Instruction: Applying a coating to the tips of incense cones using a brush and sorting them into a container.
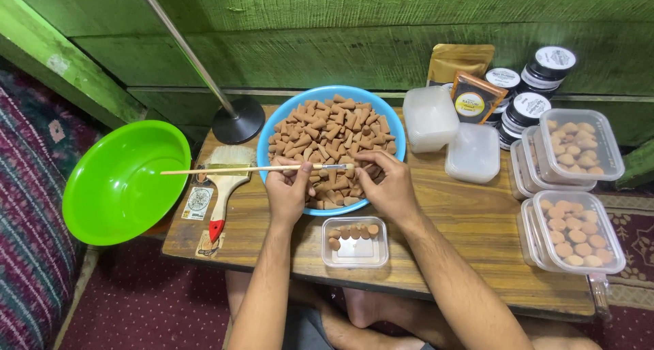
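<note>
Left hand: fingers closed on a thin brush. Its long wooden handle runs out leftward and its metal ferrule sits over the cones.

Right hand: fingertips curled inward just beside the ferrule, at the near part of the heap. Whether a cone is pinched between them cannot be told.

Cones: brown, heaped in a blue bowl at the middle of the table. Both hands rest over its near rim.

Tray: small, clear, just in front of the bowl between the forearms. One short row of cones lies in it and the rest is bare.

Step in hand, as judged: single cones handled and brushed over the bowl, with the tray barely begun. A placement there calls for a light pinch and a short carry towards the body, with the brush tip clear of the heap.

Left of bowl: flat red-handled brush, green bowl, metal stand.

Right of bowl: empty tubs, filled tubs, dark jars, pouches.
</note>
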